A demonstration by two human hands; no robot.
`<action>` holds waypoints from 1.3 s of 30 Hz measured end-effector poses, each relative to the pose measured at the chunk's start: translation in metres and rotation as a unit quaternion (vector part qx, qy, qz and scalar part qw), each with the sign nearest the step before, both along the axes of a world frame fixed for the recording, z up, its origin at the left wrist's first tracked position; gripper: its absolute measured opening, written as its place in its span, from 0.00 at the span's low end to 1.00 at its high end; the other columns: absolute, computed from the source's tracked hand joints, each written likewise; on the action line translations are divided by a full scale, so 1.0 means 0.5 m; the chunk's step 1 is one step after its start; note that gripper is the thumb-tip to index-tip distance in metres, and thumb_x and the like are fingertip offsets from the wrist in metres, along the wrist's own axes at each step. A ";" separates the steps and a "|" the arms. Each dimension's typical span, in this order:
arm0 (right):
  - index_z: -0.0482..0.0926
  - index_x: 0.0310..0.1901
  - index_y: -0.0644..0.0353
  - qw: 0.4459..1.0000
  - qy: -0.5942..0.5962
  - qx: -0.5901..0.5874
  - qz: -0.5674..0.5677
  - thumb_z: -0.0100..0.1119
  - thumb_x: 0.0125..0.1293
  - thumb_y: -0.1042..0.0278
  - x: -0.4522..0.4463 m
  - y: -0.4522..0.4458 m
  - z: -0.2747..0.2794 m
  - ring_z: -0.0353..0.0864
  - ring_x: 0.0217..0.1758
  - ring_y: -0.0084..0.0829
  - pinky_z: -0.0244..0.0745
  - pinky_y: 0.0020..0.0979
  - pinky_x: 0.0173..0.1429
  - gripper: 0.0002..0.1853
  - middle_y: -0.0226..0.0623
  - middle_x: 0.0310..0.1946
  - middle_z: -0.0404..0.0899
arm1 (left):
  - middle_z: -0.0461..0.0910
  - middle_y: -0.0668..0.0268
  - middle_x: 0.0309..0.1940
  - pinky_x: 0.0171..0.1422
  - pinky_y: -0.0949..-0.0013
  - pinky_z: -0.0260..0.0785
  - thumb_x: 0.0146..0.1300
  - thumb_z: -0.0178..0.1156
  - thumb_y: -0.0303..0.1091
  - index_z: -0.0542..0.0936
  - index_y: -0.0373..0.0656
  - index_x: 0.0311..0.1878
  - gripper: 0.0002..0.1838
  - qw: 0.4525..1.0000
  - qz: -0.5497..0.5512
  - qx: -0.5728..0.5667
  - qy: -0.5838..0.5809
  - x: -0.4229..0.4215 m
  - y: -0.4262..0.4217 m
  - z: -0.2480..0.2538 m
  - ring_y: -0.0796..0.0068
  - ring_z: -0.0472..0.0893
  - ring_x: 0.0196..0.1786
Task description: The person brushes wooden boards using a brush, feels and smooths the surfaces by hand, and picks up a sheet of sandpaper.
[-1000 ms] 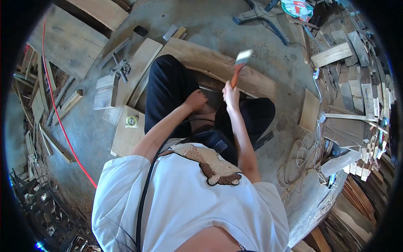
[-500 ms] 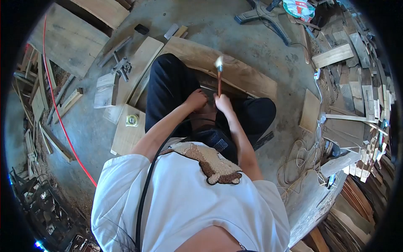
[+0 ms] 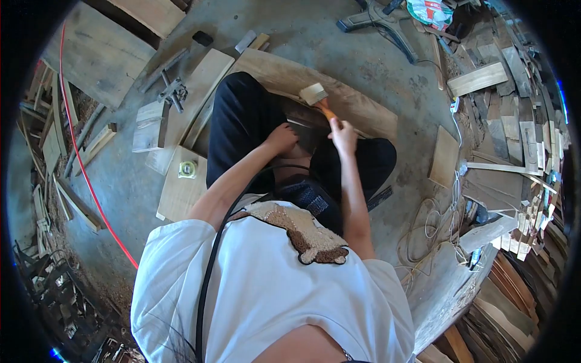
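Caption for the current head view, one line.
Seated on a workshop floor, a person grips a paintbrush in the right hand, bristles over a wooden board, left hand between the knees.

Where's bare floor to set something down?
Floor between the long plank and grey stand; also between the red hose and the board under the tape measure. Crowded: right side, with cables and offcut piles.

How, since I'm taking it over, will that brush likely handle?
The brush is probably light: the right hand alone holds it up by its slim orange handle. That handle looks stiff, jutting straight from the fist, while the pale bristles would likely bend if pushed. Laid down, its broad, flat head should resist rolling.
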State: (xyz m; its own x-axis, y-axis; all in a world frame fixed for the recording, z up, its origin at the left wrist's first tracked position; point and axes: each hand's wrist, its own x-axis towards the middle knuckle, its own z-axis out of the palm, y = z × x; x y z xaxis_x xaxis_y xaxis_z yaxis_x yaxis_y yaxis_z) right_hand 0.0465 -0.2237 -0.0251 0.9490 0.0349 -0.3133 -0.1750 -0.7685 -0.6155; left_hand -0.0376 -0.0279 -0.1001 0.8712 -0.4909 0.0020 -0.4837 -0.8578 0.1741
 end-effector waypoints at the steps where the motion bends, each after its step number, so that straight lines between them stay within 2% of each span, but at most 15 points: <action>1: 0.80 0.37 0.58 1.000 0.003 -0.017 -0.022 0.50 0.58 0.39 0.011 -0.024 0.038 0.83 0.31 0.34 0.74 0.37 0.40 0.26 0.35 0.19 0.81 | 0.81 0.69 0.32 0.53 0.66 0.61 0.50 0.54 0.36 0.81 0.51 0.32 0.08 1.000 -0.002 -0.005 -0.005 0.002 0.002 -0.003 0.72 0.77 0.42; 4: 0.83 0.29 0.53 0.991 0.027 -0.109 -0.071 0.55 0.53 0.39 0.058 -0.135 0.077 0.83 0.31 0.30 0.75 0.35 0.39 0.23 0.29 0.18 0.81 | 0.81 0.69 0.32 0.54 0.67 0.61 0.50 0.53 0.36 0.81 0.51 0.32 0.09 0.999 -0.007 0.037 -0.038 0.003 0.005 -0.007 0.72 0.77 0.42; 6: 0.84 0.30 0.53 0.985 -0.007 -0.150 -0.089 0.59 0.51 0.42 0.084 -0.202 0.112 0.83 0.28 0.27 0.74 0.29 0.36 0.21 0.31 0.18 0.81 | 0.81 0.70 0.32 0.54 0.66 0.61 0.51 0.53 0.35 0.81 0.51 0.32 0.09 0.999 0.009 0.017 -0.047 -0.005 0.006 -0.005 0.72 0.77 0.43; 10: 0.83 0.38 0.51 0.902 -0.063 -0.376 -0.200 0.59 0.52 0.48 0.123 -0.192 0.200 0.81 0.43 0.38 0.75 0.40 0.45 0.18 0.38 0.37 0.82 | 0.81 0.70 0.33 0.54 0.66 0.61 0.51 0.52 0.35 0.81 0.52 0.32 0.09 0.999 0.042 0.006 -0.027 -0.015 0.027 0.002 0.72 0.77 0.45; 11: 0.82 0.41 0.52 0.912 -0.046 -0.367 -0.177 0.59 0.53 0.49 0.133 -0.183 0.215 0.79 0.46 0.43 0.75 0.43 0.48 0.18 0.41 0.43 0.80 | 0.81 0.69 0.34 0.55 0.66 0.61 0.51 0.53 0.35 0.81 0.50 0.33 0.09 0.999 0.046 0.002 -0.015 -0.017 0.030 0.002 0.71 0.77 0.44; 14: 0.82 0.38 0.56 0.905 -0.086 -0.399 -0.117 0.58 0.54 0.56 0.134 -0.089 0.230 0.80 0.44 0.43 0.76 0.41 0.45 0.15 0.43 0.40 0.80 | 0.80 0.65 0.36 0.56 0.65 0.62 0.51 0.54 0.35 0.81 0.47 0.34 0.09 0.998 0.050 -0.043 -0.015 -0.014 0.043 0.005 0.68 0.77 0.44; 17: 0.82 0.39 0.57 0.931 -0.065 -0.359 -0.005 0.54 0.54 0.57 0.111 0.047 0.240 0.79 0.47 0.46 0.75 0.42 0.48 0.16 0.48 0.41 0.79 | 0.78 0.62 0.39 0.55 0.63 0.65 0.52 0.54 0.34 0.80 0.43 0.35 0.09 0.986 0.060 -0.152 -0.041 -0.012 0.056 0.009 0.64 0.77 0.45; 18: 0.82 0.38 0.58 0.938 -0.098 -0.328 0.049 0.52 0.54 0.57 0.125 0.073 0.186 0.79 0.47 0.47 0.74 0.43 0.48 0.17 0.50 0.41 0.79 | 0.78 0.61 0.40 0.54 0.63 0.66 0.53 0.55 0.34 0.80 0.42 0.35 0.10 0.979 0.074 -0.191 -0.022 -0.005 0.058 0.018 0.63 0.76 0.46; 21: 0.82 0.29 0.59 0.930 -0.170 -0.281 0.168 0.52 0.55 0.61 0.094 0.222 0.183 0.80 0.39 0.45 0.73 0.46 0.41 0.12 0.47 0.32 0.81 | 0.77 0.61 0.41 0.52 0.62 0.68 0.53 0.54 0.33 0.79 0.39 0.36 0.10 0.966 0.113 -0.232 0.000 -0.006 0.063 0.034 0.60 0.76 0.46; 24: 0.81 0.24 0.62 0.928 -0.252 -0.201 0.187 0.48 0.60 0.52 0.099 0.332 0.184 0.80 0.30 0.48 0.76 0.43 0.37 0.21 0.49 0.25 0.80 | 0.76 0.60 0.45 0.53 0.62 0.68 0.53 0.53 0.31 0.78 0.39 0.40 0.12 0.970 0.122 -0.200 0.062 -0.005 0.068 0.042 0.60 0.74 0.49; 26: 0.80 0.28 0.61 0.943 -0.205 -0.176 0.194 0.46 0.61 0.45 0.119 0.370 0.175 0.81 0.34 0.48 0.76 0.43 0.39 0.25 0.47 0.27 0.81 | 0.74 0.60 0.50 0.56 0.63 0.66 0.52 0.52 0.30 0.76 0.39 0.45 0.15 0.974 0.120 -0.184 0.056 -0.008 0.065 0.034 0.61 0.73 0.52; 29: 0.81 0.26 0.60 0.978 -0.106 -0.052 0.172 0.46 0.61 0.41 0.129 0.361 0.142 0.82 0.30 0.39 0.75 0.38 0.36 0.27 0.39 0.20 0.81 | 0.66 0.59 0.59 0.60 0.63 0.63 0.51 0.51 0.29 0.70 0.40 0.54 0.23 0.975 0.128 -0.181 -0.020 -0.013 0.055 0.021 0.62 0.70 0.57; 32: 0.82 0.24 0.58 0.984 -0.148 0.004 0.101 0.46 0.61 0.39 0.140 0.268 0.078 0.82 0.27 0.32 0.74 0.34 0.35 0.28 0.33 0.15 0.79 | 0.57 0.61 0.66 0.63 0.63 0.59 0.50 0.51 0.28 0.62 0.40 0.63 0.32 0.970 0.152 -0.190 -0.029 -0.005 0.056 0.042 0.62 0.66 0.61; 36: 0.82 0.23 0.56 0.988 -0.150 -0.020 -0.005 0.46 0.61 0.39 0.171 0.036 0.072 0.82 0.26 0.36 0.73 0.37 0.33 0.28 0.33 0.18 0.81 | 0.56 0.61 0.67 0.65 0.62 0.55 0.51 0.53 0.31 0.59 0.41 0.65 0.34 0.965 0.182 -0.189 0.001 0.002 0.051 0.028 0.65 0.64 0.64; 39: 0.82 0.25 0.57 0.965 -0.142 -0.173 -0.134 0.48 0.60 0.38 0.184 -0.136 0.117 0.82 0.31 0.37 0.74 0.38 0.38 0.28 0.33 0.21 0.82 | 0.54 0.61 0.68 0.67 0.61 0.51 0.52 0.54 0.35 0.57 0.42 0.66 0.36 0.980 0.155 -0.120 0.034 -0.003 0.048 0.036 0.68 0.60 0.67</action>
